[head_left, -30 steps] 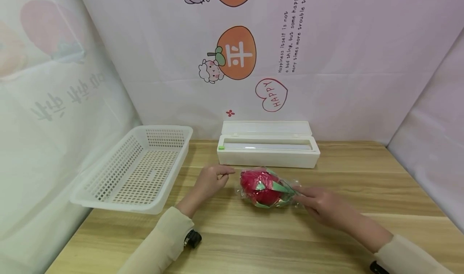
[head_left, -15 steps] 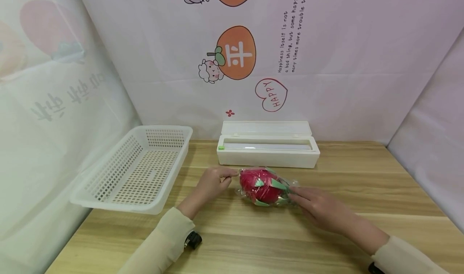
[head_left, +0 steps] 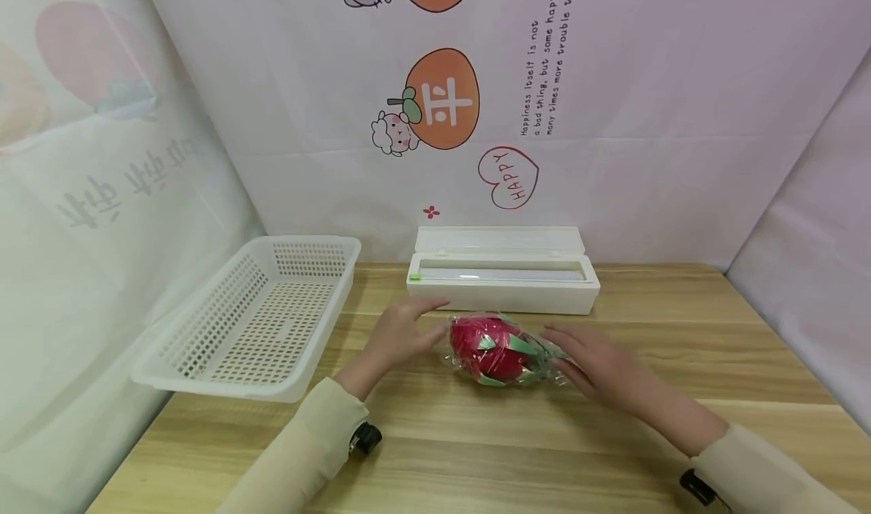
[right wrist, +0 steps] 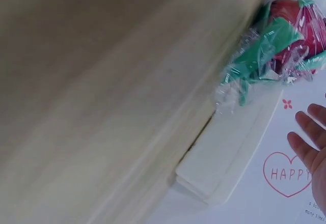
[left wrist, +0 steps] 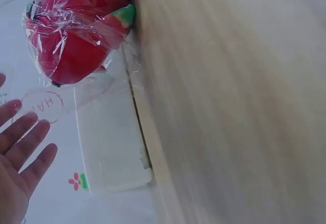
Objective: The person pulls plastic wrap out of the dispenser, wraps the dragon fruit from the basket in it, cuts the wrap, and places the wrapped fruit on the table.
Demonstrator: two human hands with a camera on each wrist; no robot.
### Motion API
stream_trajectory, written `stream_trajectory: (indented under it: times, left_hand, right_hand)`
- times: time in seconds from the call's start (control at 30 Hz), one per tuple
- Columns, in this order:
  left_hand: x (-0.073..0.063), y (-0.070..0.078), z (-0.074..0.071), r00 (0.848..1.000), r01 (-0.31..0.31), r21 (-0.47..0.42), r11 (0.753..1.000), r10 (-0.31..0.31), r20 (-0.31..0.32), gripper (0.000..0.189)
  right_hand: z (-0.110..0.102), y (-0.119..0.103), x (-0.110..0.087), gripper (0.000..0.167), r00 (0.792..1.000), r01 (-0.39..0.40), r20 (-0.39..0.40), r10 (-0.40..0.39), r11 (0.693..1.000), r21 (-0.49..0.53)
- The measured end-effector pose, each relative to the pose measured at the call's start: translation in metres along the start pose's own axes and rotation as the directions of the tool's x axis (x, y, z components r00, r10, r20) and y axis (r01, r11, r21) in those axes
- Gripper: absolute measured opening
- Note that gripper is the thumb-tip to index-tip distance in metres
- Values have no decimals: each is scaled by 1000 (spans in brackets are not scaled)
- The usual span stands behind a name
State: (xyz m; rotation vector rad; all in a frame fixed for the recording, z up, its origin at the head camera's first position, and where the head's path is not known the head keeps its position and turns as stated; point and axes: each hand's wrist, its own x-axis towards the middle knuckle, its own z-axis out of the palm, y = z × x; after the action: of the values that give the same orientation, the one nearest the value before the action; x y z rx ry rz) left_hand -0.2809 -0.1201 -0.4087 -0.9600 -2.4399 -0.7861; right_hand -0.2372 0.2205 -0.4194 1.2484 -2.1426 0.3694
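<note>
A red dragon fruit point(head_left: 491, 348) with green scales lies on the wooden table, wrapped in clear plastic film point(right wrist: 229, 89). My left hand point(head_left: 398, 335) is spread at the fruit's left end, thumb and fingers apart. In the left wrist view its fingers point(left wrist: 25, 140) are straight and hold nothing. On the other side, my right hand point(head_left: 605, 363) is at the fruit's green tip, fingers extended around the loose end of the film. The right wrist view has those fingers point(right wrist: 305, 142) spread, apart from the wrapped fruit.
Behind the fruit stands a white cling film dispenser point(head_left: 503, 296) with its lid point(head_left: 500, 239) raised. A white perforated basket point(head_left: 325, 325) sits at the left of the table point(head_left: 476, 461). Printed cloth point(head_left: 612, 159) walls off the back and both sides.
My left hand has gone from a pointing finger at the fruit to spread fingers. My right hand, earlier pressing at the film end, has loosened and opened. The fruit has barely shifted.
</note>
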Motion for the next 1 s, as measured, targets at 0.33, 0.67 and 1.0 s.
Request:
stream_trajectory:
  times: [0.33,0.67,1.0]
  left_hand:
    - [9,5,12,928,-234,166,958,170,330,95]
    - [7,2,21,887,-387,209,898,300,352,107]
    - [1,1,28,876,-378,285,881,241,417,120]
  right_hand:
    - [10,2,2,78,960,-67,267,88,994,-88]
    - [22,3,-1,85,955,-47,291,58,998,-44]
    - [28,3,-5,88,936,-102,334,112,994,-47]
